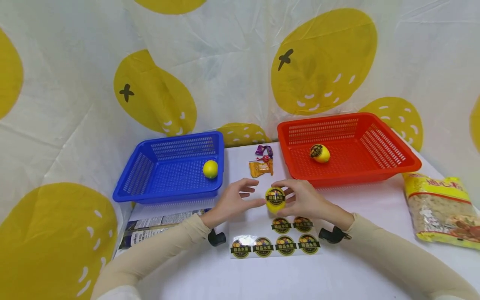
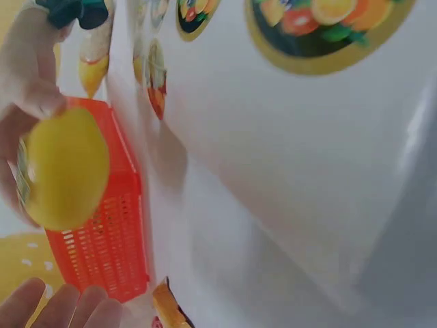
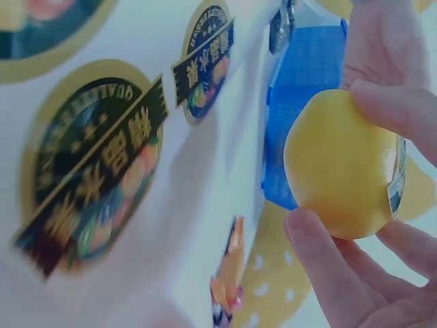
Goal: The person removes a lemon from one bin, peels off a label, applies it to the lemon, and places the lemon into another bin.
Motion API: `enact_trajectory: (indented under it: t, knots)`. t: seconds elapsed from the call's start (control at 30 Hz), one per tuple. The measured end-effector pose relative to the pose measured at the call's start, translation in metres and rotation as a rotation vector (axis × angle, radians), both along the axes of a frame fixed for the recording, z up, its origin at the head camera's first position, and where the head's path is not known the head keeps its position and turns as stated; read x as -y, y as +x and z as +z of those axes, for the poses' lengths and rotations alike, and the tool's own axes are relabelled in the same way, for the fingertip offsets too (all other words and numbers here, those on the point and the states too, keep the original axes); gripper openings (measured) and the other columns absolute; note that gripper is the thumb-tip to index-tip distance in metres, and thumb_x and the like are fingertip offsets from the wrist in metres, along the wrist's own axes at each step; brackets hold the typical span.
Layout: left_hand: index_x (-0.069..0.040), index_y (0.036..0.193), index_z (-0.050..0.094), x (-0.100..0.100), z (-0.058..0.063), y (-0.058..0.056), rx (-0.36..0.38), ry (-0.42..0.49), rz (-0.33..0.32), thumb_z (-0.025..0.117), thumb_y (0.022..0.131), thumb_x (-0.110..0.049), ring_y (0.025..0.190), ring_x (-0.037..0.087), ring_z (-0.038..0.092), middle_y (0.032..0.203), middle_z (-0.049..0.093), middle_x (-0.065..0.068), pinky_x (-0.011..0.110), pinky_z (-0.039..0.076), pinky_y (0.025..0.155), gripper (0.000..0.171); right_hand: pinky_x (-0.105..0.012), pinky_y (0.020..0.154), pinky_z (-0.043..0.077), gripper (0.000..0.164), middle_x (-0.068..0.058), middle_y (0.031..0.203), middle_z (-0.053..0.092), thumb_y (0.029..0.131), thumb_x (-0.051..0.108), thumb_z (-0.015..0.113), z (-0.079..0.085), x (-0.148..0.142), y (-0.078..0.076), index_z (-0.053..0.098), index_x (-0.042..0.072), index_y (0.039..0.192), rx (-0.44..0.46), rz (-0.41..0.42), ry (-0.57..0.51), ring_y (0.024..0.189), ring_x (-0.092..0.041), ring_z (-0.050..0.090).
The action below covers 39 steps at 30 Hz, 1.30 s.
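Note:
A yellow lemon (image 1: pixel 276 210) with a round black-and-gold fruit sticker (image 1: pixel 275 197) on its side is held by my right hand (image 1: pixel 305 200), its thumb and fingers curled round the fruit. My left hand (image 1: pixel 233 202) is on the lemon's other side, fingers extended and apart, thumb tip right at the lemon's edge. In the left wrist view, the left fingers (image 2: pixel 61 309) show below the lemon (image 2: pixel 68 167), apart from it. Under the hands lies a white sticker sheet (image 1: pixel 249 229) with several matching stickers (image 1: pixel 286 246); its upper left part has none.
A blue basket (image 1: pixel 168 198) at left holds one plain lemon (image 1: pixel 210 169). The red basket (image 1: pixel 345 179) at right has a stickered lemon (image 1: pixel 321 155). Between them are small wrapped snacks (image 1: pixel 261 168). A food bag (image 1: pixel 442 208) lies far right; flat printed packages (image 1: pixel 150 229) lie left.

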<state>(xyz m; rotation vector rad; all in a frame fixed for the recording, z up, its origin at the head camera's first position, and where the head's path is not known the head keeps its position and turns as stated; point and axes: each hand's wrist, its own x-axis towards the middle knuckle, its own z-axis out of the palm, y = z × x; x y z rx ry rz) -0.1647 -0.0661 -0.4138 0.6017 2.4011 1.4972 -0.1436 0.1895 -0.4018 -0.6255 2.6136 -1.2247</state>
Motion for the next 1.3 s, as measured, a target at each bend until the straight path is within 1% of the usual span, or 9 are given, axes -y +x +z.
enact_trajectory:
  t: [0.13,0.33,0.63,0.8,0.97,1.03,1.1,1.2,1.3]
  knots:
    - [-0.011,0.133,0.064,-0.008,0.002,-0.003,-0.023,-0.01,-0.025,0.082,0.086,-0.036,0.124,0.037,0.065,0.139,0.066,0.009,0.051,0.055,0.105,0.056,-0.038,0.083,0.064,0.073,-0.007,0.122,0.071,0.072,0.025,0.095,0.01,-0.019,0.01,0.062,0.008,0.136,-0.041,-0.015,0.021,0.102,-0.023,0.071]
    - [-0.014,0.137,0.062,-0.023,0.002,-0.003,-0.048,-0.042,-0.062,0.078,0.089,-0.039,0.125,0.035,0.065,0.14,0.065,0.011,0.049,0.055,0.105,0.056,-0.033,0.082,0.064,0.076,-0.003,0.122,0.072,0.069,0.027,0.097,0.03,-0.048,0.022,0.063,0.011,0.135,-0.141,-0.059,0.076,0.103,-0.023,0.072]
    - [-0.016,0.144,0.058,-0.052,0.01,-0.012,-0.224,-0.087,-0.083,0.075,0.093,-0.033,0.13,0.026,0.061,0.146,0.062,0.004,0.041,0.058,0.102,0.056,-0.023,0.079,0.061,0.069,-0.004,0.118,0.073,0.069,0.021,0.097,0.058,-0.092,0.024,0.066,0.014,0.13,-0.25,-0.164,0.133,0.102,-0.023,0.07]
    - [-0.015,0.148,0.055,-0.068,0.014,-0.021,-0.312,-0.133,-0.1,0.074,0.094,-0.03,0.141,0.024,0.053,0.156,0.052,0.006,0.04,0.056,0.105,0.059,-0.022,0.072,0.062,0.069,-0.013,0.115,0.073,0.07,0.021,0.096,0.068,-0.115,0.018,0.065,0.01,0.131,-0.221,-0.217,0.1,0.093,-0.027,0.075]
    - [-0.013,0.15,0.053,-0.08,0.015,-0.03,-0.406,-0.198,-0.117,0.068,0.097,-0.031,0.148,0.029,0.045,0.16,0.047,0.009,0.052,0.042,0.118,0.058,-0.017,0.069,0.059,0.072,-0.019,0.12,0.071,0.072,0.029,0.095,0.076,-0.137,0.003,0.063,0.01,0.134,-0.171,-0.274,0.143,0.088,-0.026,0.076]
    - [-0.014,0.151,0.052,-0.085,0.015,-0.033,-0.436,-0.223,-0.127,0.065,0.099,-0.033,0.149,0.03,0.044,0.16,0.047,0.01,0.053,0.038,0.121,0.057,-0.015,0.069,0.057,0.074,-0.02,0.125,0.069,0.073,0.033,0.094,0.079,-0.145,-0.003,0.062,0.011,0.136,-0.148,-0.304,0.175,0.091,-0.028,0.075]
    - [-0.014,0.152,0.051,-0.09,0.015,-0.036,-0.455,-0.249,-0.141,0.062,0.101,-0.034,0.15,0.029,0.044,0.161,0.046,0.01,0.051,0.04,0.12,0.056,-0.015,0.07,0.056,0.075,-0.021,0.131,0.066,0.075,0.035,0.093,0.082,-0.152,-0.009,0.061,0.011,0.139,-0.127,-0.329,0.2,0.096,-0.031,0.073]
    - [-0.015,0.152,0.051,-0.096,0.017,-0.039,-0.462,-0.294,-0.158,0.058,0.103,-0.036,0.152,0.027,0.04,0.162,0.045,0.008,0.049,0.04,0.12,0.054,-0.015,0.071,0.054,0.077,-0.02,0.137,0.063,0.075,0.038,0.092,0.087,-0.161,-0.017,0.059,0.013,0.141,-0.1,-0.361,0.232,0.107,-0.035,0.068]
    - [-0.012,0.15,0.053,-0.101,0.02,-0.042,-0.46,-0.322,-0.166,0.056,0.104,-0.037,0.154,0.027,0.037,0.162,0.045,0.008,0.049,0.038,0.122,0.052,-0.018,0.074,0.052,0.079,-0.021,0.141,0.06,0.077,0.04,0.091,0.092,-0.168,-0.025,0.057,0.013,0.143,-0.086,-0.374,0.262,0.115,-0.039,0.063]
